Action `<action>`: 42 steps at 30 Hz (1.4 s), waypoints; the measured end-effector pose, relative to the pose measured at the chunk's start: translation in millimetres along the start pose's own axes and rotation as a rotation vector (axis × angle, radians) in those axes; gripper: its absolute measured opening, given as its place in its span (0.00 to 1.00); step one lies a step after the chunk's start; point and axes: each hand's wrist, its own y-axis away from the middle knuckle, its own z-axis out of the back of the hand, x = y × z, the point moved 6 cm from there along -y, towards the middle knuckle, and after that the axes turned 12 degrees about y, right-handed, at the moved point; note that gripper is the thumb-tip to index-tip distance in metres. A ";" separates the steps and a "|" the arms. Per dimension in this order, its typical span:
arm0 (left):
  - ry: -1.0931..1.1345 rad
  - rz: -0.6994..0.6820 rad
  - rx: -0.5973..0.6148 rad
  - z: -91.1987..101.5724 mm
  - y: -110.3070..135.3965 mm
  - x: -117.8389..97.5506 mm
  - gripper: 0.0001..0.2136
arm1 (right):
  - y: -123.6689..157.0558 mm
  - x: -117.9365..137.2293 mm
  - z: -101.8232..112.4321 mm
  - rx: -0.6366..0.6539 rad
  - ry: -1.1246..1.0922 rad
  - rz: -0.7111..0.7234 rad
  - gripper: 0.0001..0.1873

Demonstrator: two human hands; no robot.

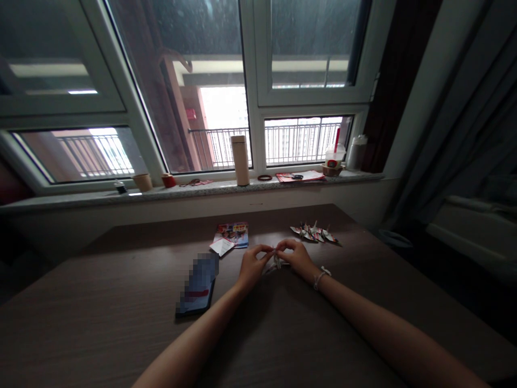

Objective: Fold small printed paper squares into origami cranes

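My left hand (254,261) and my right hand (294,255) meet over the middle of the table, thumbs and fingertips pinched together. Between them they hold a small folded paper crane (277,262), pale with thin pointed ends. Its upper tip is at my fingertips and partly hidden by them. A bracelet (322,277) circles my right wrist. Beyond my right hand lies a cluster of several folded paper cranes (315,233), white with red and dark print.
Left of my hands are printed paper sheets (232,235), a white paper square (222,247) and a phone (197,285) on the brown table (121,302). The windowsill holds a beige bottle (240,161), scissors (297,177), a drink cup (335,157) and a paper cup (142,182).
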 end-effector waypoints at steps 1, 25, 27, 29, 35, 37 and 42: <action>-0.002 -0.003 -0.002 0.2 -0.1 0.5 0.08 | -0.1 -0.2 0.0 0.000 -0.003 -0.001 0.07; -0.035 -0.073 0.080 0.2 -3.4 -4.6 0.08 | -1.2 -1.7 1.7 0.007 -0.071 -0.037 0.09; -0.031 -0.083 0.079 1.0 -3.9 -3.7 0.07 | -1.4 -2.5 1.7 0.011 -0.093 -0.049 0.09; -0.033 -0.085 0.065 1.5 -4.0 -1.6 0.06 | -1.2 -2.1 0.8 0.020 -0.106 -0.053 0.10; -0.046 -0.096 0.013 3.9 -4.5 3.3 0.05 | 0.0 -0.6 -2.2 0.055 -0.125 -0.074 0.11; -0.064 -0.096 0.007 4.4 -4.4 3.4 0.05 | 0.1 -0.3 -2.3 0.060 -0.116 -0.073 0.11; -0.099 -0.125 -0.001 4.2 -3.8 -1.0 0.03 | 0.3 0.5 -2.5 0.070 -0.103 -0.054 0.07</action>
